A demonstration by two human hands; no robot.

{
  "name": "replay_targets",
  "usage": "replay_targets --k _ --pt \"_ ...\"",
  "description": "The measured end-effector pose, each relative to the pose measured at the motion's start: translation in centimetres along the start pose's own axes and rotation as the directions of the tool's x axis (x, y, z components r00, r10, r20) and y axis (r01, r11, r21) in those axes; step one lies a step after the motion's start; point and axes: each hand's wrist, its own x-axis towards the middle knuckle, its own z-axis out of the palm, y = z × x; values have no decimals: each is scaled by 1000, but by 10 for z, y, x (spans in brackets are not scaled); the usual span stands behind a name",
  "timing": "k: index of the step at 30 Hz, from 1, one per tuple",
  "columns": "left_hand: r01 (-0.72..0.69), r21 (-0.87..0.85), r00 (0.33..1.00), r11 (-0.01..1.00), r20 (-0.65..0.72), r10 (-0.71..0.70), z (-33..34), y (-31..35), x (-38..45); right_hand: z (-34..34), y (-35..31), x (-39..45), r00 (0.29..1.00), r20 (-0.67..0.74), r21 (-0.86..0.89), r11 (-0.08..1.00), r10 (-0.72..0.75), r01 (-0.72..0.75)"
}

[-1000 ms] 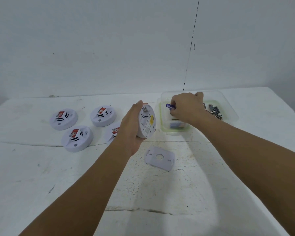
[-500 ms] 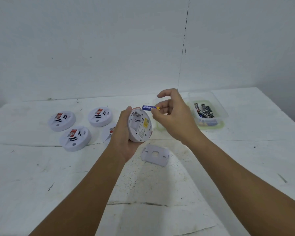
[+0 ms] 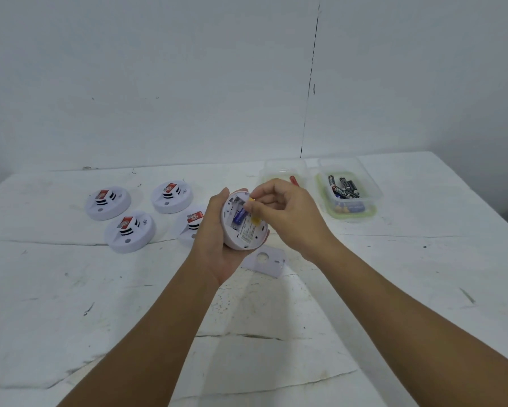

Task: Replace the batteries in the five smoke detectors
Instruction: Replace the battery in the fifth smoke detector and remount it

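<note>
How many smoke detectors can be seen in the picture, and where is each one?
5. One smoke detector is held in the left hand, its back open. Four lie on the table to its left: far left, far middle, near left, and one partly hidden behind the hand.

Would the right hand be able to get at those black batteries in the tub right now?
Probably yes, once it lets go. The right hand is pinching a blue battery into the smoke detector. The tub with the black batteries sits open, with nothing between.
</note>
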Motion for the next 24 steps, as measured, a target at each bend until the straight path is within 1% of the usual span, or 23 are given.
replay_targets --k 5,10,13,16,20,24 --pt "5 -40 999 999 41 -3 5 -3 -6 10 12 -14 996 -78 89 995 -31 38" --pt "16 -51 999 999 50 -13 9 -3 -10 11 16 -18 998 -49 140 989 -34 40" --pt "-1 -26 999 1000 34 2 10 -1 -13 8 15 -20 1000 -19 222 975 -22 25" --pt "-5 -10 1000 1000 28 5 14 -1 -16 7 14 -21 999 -34 313 950 1 9" --pt "0 -10 1000 1000 30 0 15 -4 -15 7 16 -19 997 -73 325 946 13 12" --pt "7 -20 1000 1000 30 -7 15 -4 -14 9 16 -18 997 -78 343 939 8 19"
